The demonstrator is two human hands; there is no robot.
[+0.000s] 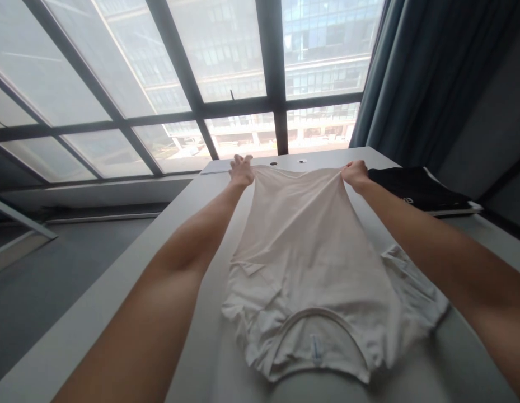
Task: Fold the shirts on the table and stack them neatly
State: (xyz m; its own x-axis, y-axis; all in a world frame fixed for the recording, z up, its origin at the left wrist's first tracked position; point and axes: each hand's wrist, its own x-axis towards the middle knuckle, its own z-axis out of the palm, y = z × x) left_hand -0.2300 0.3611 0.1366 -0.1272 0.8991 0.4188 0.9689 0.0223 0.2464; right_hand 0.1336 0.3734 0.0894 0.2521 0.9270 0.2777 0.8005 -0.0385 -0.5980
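A white T-shirt (305,235) lies spread on the white table (192,252), its round neckline and inner label toward me. Its hem is at the far end, stretched between my two hands. My left hand (242,169) pinches the far left corner of the hem, with some fingers raised. At the far right corner, my right hand (355,172) is closed on the cloth. The left sleeve side lies crumpled on the table, and the right sleeve sticks out in folds beneath my right forearm.
Folded black clothing (415,187) with white lettering rests on the table's right side, on top of something pale. Two round holes are near the table's far edge. Beyond it stand framed windows (238,106), with a dark blue curtain (394,84) at the right.
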